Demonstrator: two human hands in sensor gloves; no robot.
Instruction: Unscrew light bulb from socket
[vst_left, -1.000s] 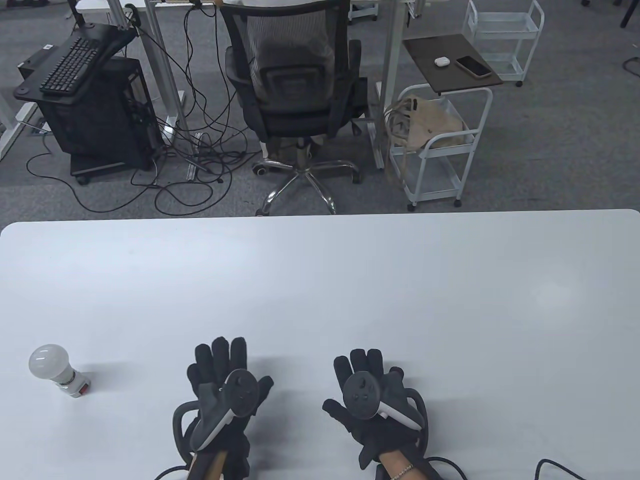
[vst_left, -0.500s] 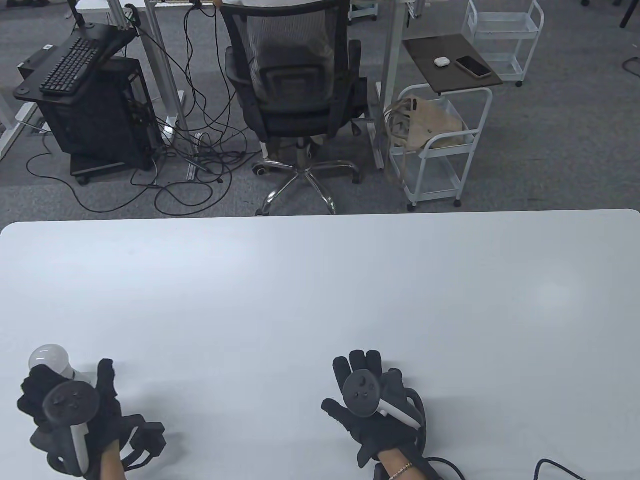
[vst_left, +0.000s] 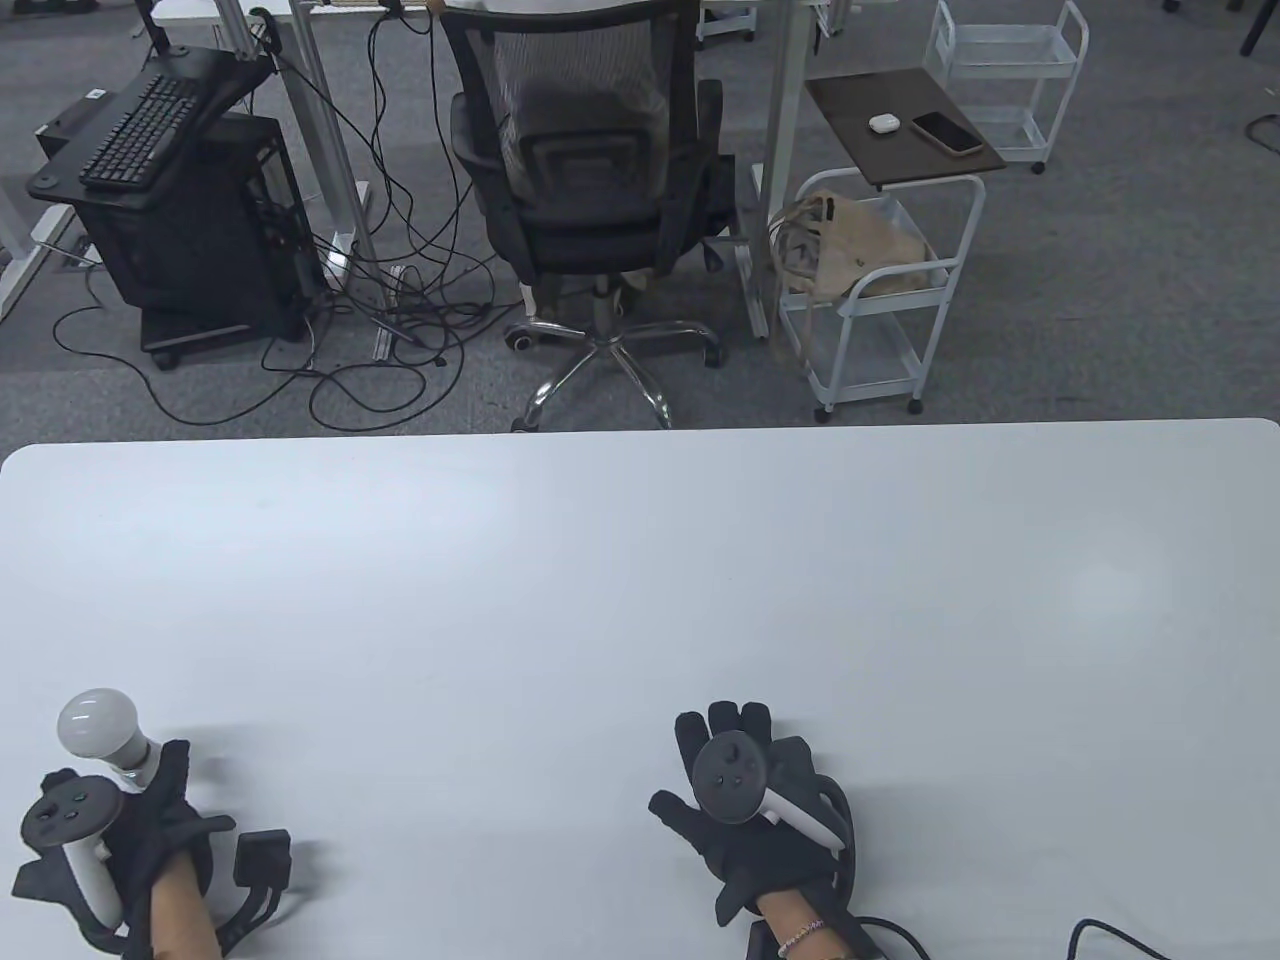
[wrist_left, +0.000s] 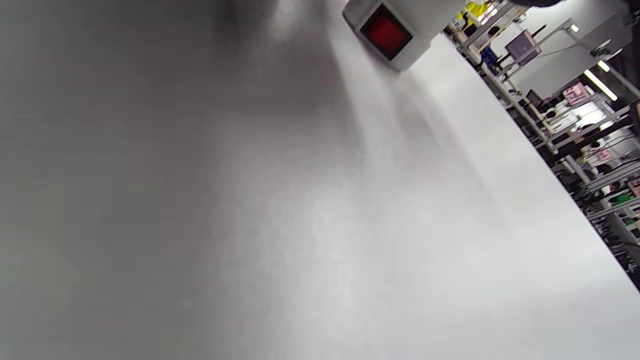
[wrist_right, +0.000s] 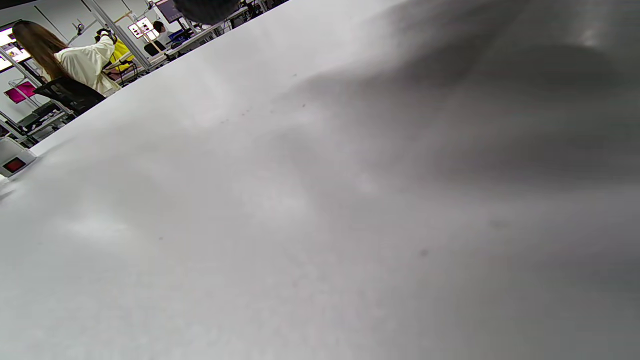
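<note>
A white light bulb (vst_left: 97, 720) sits in a white socket with a red switch (wrist_left: 387, 30) at the table's near left corner, tilted to the left. My left hand (vst_left: 130, 778) is wrapped around the socket, which hides it in the table view; only the bulb sticks out above the fingers. The socket rests on the table in the left wrist view. It also shows far off in the right wrist view (wrist_right: 14, 162). My right hand (vst_left: 715, 790) lies flat and open on the table, fingers spread, well to the right of the bulb and holding nothing.
The white table (vst_left: 640, 560) spans the view. A black glove unit (vst_left: 262, 858) lies right of my left wrist. A cable (vst_left: 1110, 935) loops at the near right edge. An office chair (vst_left: 590, 170) and a cart (vst_left: 880, 270) stand beyond the far edge.
My left hand has swept from the table's middle to the near left corner and has closed around the socket below the bulb. My right hand has barely moved.
</note>
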